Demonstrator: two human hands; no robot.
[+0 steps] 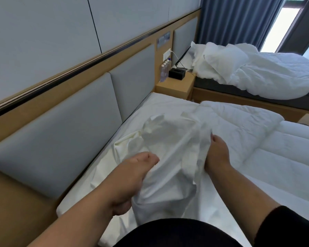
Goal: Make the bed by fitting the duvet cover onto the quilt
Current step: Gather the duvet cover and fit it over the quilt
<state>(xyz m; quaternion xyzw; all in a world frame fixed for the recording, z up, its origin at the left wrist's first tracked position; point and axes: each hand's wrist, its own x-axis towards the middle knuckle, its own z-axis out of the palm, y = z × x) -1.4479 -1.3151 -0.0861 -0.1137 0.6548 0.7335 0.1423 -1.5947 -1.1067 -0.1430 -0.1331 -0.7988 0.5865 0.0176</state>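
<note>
A bunched cream-white duvet cover (pixel 169 150) rises in a heap above the near bed, held between both hands. My left hand (pixel 132 177) grips its left side, fingers curled into the cloth. My right hand (pixel 216 155) grips a gathered fold on its right side; its fingers are buried in the fabric. The white stitched quilt (pixel 275 157) lies spread over the right part of the bed, one corner folded back near the head end. The white sheet (pixel 155 106) shows along the headboard side.
A grey padded headboard (pixel 61 122) runs along the left. Beyond the bed stands a wooden nightstand (pixel 175 86) with several water bottles (pixel 164 68) and a black tissue box (pixel 177 73). A second bed with crumpled white bedding (pixel 248 68) stands by blue curtains (pixel 239 20).
</note>
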